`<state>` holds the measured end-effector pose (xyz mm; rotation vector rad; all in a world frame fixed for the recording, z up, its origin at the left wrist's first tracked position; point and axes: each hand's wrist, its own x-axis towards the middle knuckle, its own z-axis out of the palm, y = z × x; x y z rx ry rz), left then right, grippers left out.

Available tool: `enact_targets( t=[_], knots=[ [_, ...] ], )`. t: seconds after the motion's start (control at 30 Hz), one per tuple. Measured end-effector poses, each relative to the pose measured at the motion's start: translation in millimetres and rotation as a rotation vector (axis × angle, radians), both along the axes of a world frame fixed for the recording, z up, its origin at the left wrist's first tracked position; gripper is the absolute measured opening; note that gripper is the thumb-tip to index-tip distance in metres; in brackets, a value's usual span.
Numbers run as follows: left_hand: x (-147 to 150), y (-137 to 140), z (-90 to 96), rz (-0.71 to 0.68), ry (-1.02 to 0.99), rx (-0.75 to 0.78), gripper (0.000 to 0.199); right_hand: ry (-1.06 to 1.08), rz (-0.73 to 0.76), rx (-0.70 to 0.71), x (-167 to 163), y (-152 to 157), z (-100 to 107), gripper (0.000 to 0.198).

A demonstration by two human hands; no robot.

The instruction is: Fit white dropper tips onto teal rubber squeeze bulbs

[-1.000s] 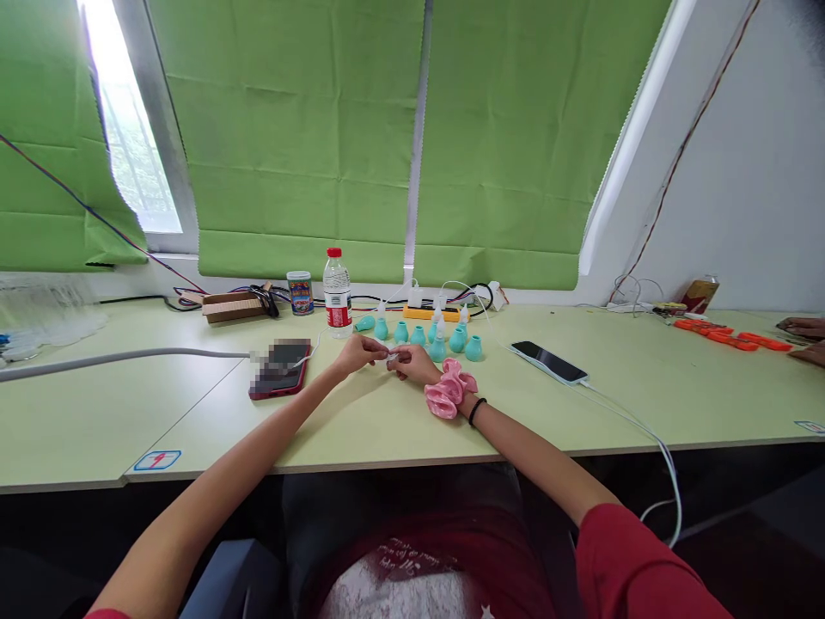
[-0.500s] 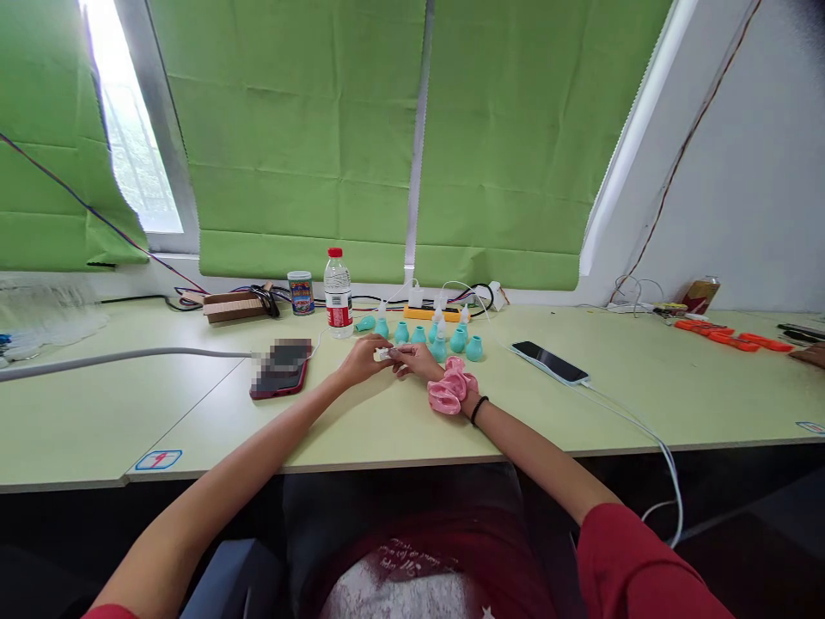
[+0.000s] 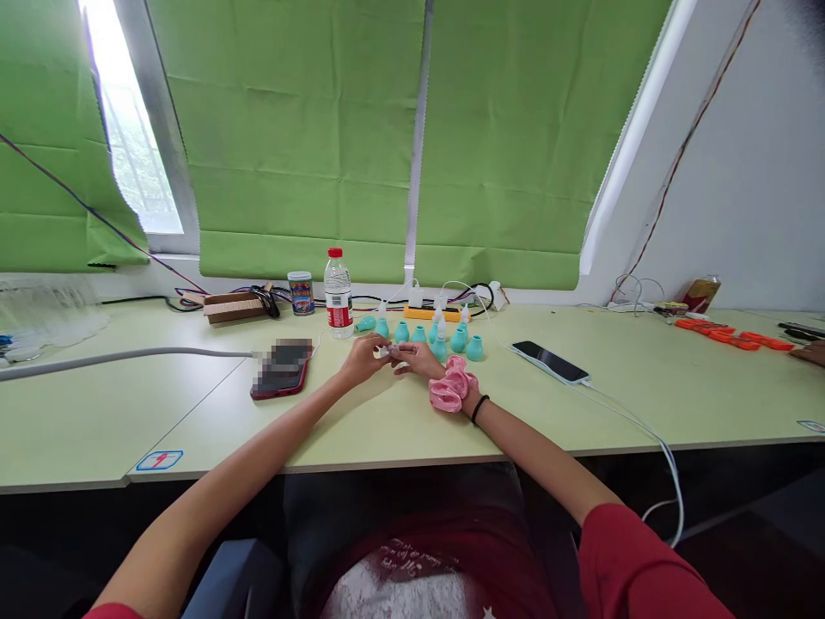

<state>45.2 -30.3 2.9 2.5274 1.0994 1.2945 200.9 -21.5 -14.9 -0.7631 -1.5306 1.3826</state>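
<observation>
Both of my hands meet over the table, a little left of a group of turquoise bulbs. My left hand point(image 3: 363, 359) is closed, thumb and fingers pinching a small whitish clear piece point(image 3: 385, 351). From the other side my right hand point(image 3: 418, 358) pinches the same piece; its exact kind is too small to make out. A pink scrunchie and a black band circle my right wrist. Just beyond my fingers stand several turquoise rubber bulbs point(image 3: 475, 348), a few with clear pointed tips on top. One bulb point(image 3: 364, 323) lies on its side.
A water bottle point(image 3: 339, 297) and a can point(image 3: 301, 293) stand behind my left hand. One phone point(image 3: 284, 368) lies to the left, another charging phone point(image 3: 550, 361) to the right. A yellow power strip point(image 3: 429, 314) sits behind the bulbs. At far right, a person's hand point(image 3: 810, 352) rests near orange objects point(image 3: 735, 334).
My fingers have shifted slightly around the small clear piece, which now shows less between them. At the far right edge, another person's hand has come further into view.
</observation>
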Motion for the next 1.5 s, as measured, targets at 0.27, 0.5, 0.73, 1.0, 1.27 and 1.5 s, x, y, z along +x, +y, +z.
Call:
enact_targets(
  t=[0.27,0.5,0.73,1.0,1.27,1.5],
  knots=[
    [-0.8,2.2,-3.3,-0.022,0.05,0.088,0.018,0.011,-0.018,0.0,-0.2,-4.3,3.8,0.008],
    [-0.3,2.3,-1.6,0.005,0.081,0.046,0.016,-0.042,-0.035,0.053,-1.3,-3.4,3.8,0.009],
    [3.2,-2.0,1.0,-0.023,-0.148,-0.124,0.032,-0.04,-0.052,0.073,-1.4,-4.0,8.1,0.023],
    [-9.1,9.3,5.8,-0.338,-0.436,-0.85,0.043,-0.167,-0.18,0.333,-4.1,-6.5,0.6,0.035],
    [-14.4,11.5,6.4,-0.422,-0.46,-0.959,0.036,-0.123,-0.091,0.382,-3.4,-8.1,2.6,0.036],
    [-14.2,7.1,9.4,-0.391,-0.496,-0.869,0.028,-0.231,-0.118,0.449,-5.5,-22.0,11.1,0.042]
  ],
)
